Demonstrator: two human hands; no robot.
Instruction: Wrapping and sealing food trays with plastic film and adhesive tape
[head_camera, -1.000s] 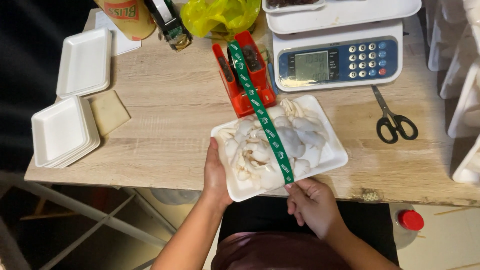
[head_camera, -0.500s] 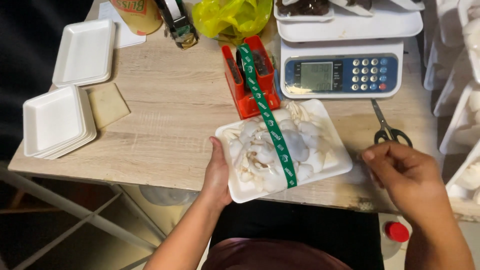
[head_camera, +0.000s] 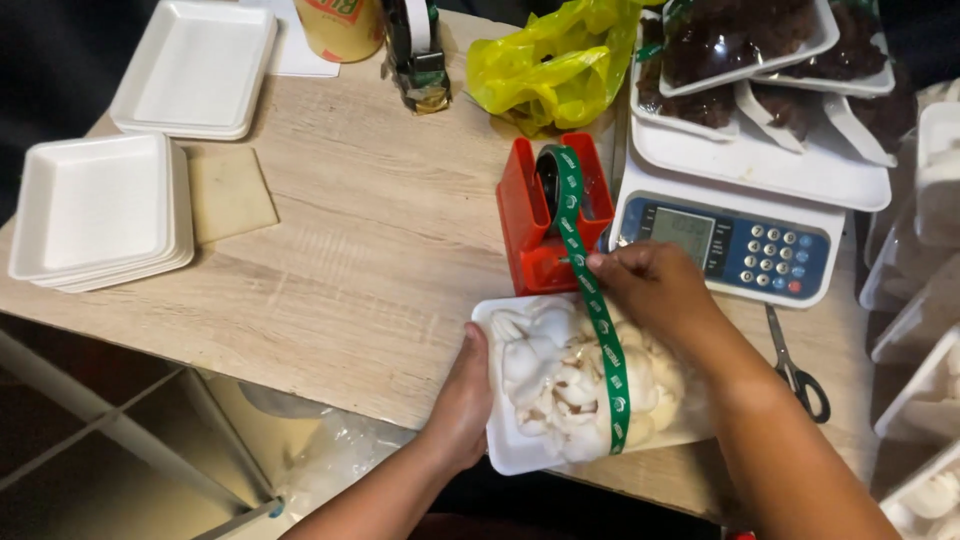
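A white foam tray of pale mushrooms under clear wrap lies at the table's near edge. My left hand grips its left side. A green printed tape runs lengthwise over the tray from the red tape dispenser just behind it. My right hand pinches that tape at the tray's far edge, close to the dispenser.
A digital scale carries trays of dark mushrooms. Black scissors lie to its right. Stacks of foam trays sit at the left, a yellow bag and another tape holder at the back. More filled trays line the right edge.
My right hand came back from the right side of the table to the green tape at the tray's far edge. The left hand kept hold of the tray.
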